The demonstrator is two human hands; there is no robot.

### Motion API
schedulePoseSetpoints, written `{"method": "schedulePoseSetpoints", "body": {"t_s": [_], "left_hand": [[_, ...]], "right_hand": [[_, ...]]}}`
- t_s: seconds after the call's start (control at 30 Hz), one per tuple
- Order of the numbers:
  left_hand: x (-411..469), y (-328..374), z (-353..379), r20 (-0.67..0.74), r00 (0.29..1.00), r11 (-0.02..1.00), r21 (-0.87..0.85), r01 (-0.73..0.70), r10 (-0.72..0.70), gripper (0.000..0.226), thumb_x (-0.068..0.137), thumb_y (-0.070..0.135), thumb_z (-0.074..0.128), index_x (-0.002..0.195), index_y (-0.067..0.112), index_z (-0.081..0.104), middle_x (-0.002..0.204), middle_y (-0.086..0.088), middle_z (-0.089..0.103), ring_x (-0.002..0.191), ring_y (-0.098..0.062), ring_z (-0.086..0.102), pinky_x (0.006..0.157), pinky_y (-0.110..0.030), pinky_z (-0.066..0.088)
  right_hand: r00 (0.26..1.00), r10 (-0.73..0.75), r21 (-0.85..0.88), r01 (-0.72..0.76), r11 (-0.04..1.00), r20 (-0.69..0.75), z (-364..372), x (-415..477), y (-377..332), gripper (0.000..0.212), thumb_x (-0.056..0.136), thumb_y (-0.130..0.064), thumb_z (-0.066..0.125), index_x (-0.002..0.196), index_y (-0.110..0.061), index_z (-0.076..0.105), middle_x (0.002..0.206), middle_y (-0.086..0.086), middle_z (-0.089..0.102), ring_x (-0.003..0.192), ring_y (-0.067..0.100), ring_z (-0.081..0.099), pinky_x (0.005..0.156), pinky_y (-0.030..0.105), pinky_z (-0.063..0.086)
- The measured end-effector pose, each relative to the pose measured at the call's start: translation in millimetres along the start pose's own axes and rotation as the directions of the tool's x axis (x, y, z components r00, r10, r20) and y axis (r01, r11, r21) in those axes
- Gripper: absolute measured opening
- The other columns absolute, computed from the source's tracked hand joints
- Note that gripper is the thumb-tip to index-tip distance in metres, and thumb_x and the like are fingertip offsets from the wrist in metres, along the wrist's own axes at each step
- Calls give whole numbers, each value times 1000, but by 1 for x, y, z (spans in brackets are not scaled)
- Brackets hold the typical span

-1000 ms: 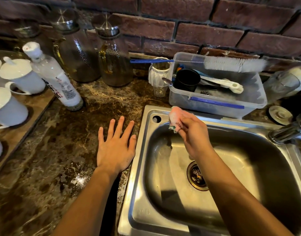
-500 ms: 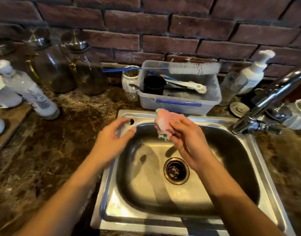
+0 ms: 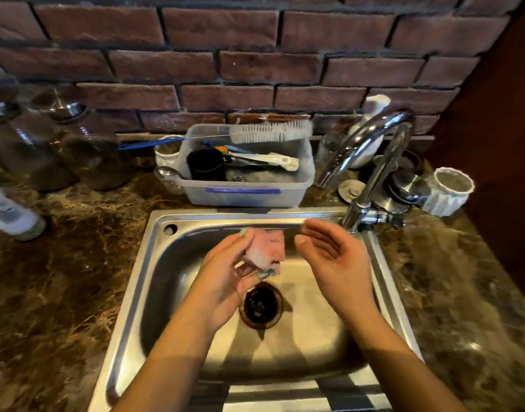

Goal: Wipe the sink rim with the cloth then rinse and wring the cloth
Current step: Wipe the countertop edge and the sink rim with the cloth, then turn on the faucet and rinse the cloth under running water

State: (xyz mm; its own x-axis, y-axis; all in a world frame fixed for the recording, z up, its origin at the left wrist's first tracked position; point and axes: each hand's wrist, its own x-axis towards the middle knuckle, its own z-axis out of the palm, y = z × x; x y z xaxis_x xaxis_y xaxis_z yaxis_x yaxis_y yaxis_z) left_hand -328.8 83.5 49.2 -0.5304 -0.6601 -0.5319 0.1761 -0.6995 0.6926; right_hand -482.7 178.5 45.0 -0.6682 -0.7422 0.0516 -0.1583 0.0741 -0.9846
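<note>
Pink cloth point(image 3: 265, 252) hangs above the steel sink point(image 3: 133, 292), toward its back rim, pinched by the left hand point(image 3: 225, 278). Just beside it, the right hand point(image 3: 335, 263) holds nothing, fingers loosely spread.

Bare forearms end in the bare left grip point(image 3: 222, 275) and right grip point(image 3: 335, 263); the right thumb's nail is short.

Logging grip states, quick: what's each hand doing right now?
Left hand: holding the pink cloth over the sink.
Right hand: open, holding nothing.
</note>
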Motion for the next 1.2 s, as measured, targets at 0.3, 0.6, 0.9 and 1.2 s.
{"method": "schedulePoseSetpoints", "body": {"t_s": [0.3,0.6,0.9,1.2], "left_hand": [[20,-27,24,-188,978,990,-126,66,-89,36,91,28,69,121,9,67,123,-19,68,106,-28,69,91,-45,57],[26,-42,25,-245,960,977,-195,89,-137,27,94,27,65,115,9,66,106,-15,72,109,-29,68,89,-41,55],[36,-37,-5,-309,947,989,-141,47,-89,43,95,31,64,132,11,60,127,-16,68,110,-27,68,83,-38,55],[29,-34,-22,-352,933,990,-140,21,-70,41,95,32,63,131,12,61,112,-13,72,102,-25,69,82,-37,54]], "right_hand": [[912,-230,-487,38,872,-341,-87,43,34,40,93,-19,69,132,-11,65,140,7,62,129,19,58,111,41,45],[950,30,-529,-199,825,-311,-120,81,39,39,101,-22,51,138,-15,60,119,11,73,110,30,66,111,42,41],[953,26,-514,-185,838,-302,-129,89,50,29,99,-13,53,122,-10,71,110,13,76,105,31,66,111,43,41],[947,71,-497,-228,838,-314,-136,104,70,32,96,-18,52,121,-18,72,105,7,76,99,35,68,100,56,51]]}}
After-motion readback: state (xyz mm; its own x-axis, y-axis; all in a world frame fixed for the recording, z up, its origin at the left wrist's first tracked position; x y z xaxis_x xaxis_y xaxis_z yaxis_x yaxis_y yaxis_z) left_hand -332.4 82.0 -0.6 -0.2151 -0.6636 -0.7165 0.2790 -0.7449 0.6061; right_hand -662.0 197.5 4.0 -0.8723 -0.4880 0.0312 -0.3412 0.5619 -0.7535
